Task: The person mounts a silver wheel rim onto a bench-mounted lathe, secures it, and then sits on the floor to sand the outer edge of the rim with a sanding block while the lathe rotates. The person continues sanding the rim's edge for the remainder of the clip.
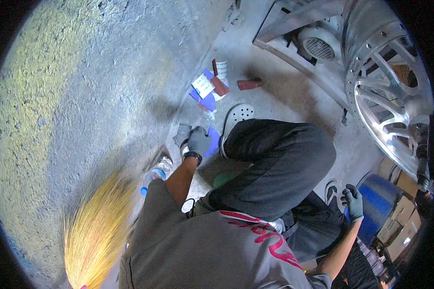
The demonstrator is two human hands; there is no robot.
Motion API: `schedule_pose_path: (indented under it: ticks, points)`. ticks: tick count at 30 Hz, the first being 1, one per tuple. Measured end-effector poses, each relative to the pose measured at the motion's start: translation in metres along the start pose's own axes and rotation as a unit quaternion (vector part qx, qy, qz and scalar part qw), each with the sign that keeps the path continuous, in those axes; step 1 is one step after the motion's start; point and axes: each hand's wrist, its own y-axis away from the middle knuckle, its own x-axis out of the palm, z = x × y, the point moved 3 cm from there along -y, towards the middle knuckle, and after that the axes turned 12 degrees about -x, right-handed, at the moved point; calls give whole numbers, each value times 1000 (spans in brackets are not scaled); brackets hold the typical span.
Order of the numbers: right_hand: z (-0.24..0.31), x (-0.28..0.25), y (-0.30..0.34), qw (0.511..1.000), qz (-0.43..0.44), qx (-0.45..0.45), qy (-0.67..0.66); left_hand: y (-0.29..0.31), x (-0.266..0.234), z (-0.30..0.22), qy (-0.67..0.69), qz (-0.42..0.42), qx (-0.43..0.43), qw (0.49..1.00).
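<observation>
My left hand (199,140), in a grey glove with a dark watch at the wrist, reaches down to the floor beside the wall. Its fingers are closed and their tips are hidden. A purple disc (212,142) touches its right side, and a grey piece (182,132) is at its left. Just beyond lies a loose pile of purple sheets (208,102), a white printed label (203,85) and a brown-red piece (220,86). My right hand (353,202), also gloved, is held out at the right, fingers loosely bent and apart, nothing in them.
A clear bottle (154,176) and a straw broom (99,226) are beside the rough wall (106,86) at left. Another brown-red piece (250,85) lies farther right. A metal frame (299,62) with a motor (318,44), a large alloy wheel (386,106) and a blue drum (377,202) occupy the right.
</observation>
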Motion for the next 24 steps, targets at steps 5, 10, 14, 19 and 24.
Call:
schedule_pose_path:
  ticks: [5, 10, 14, 19, 24]
  points:
    - [17, 8, -3, 999, 8, -21, 25, 29, 31, -7, -37, -36, -57, 997]
    - [27, 10, -2, 997, 13, -38, 61, 8, 34, -10, -1, 1, -107, 994]
    - [29, 11, 2, 998, 8, -45, 53, -4, 10, -16, -30, -21, -49, 998]
    - [25, 7, 9, 997, -7, -55, 52, 9, 1, -18, -73, -100, -4, 992]
    - [19, 4, 13, 990, -22, -92, 104, 26, 4, -7, -169, -91, 75, 979]
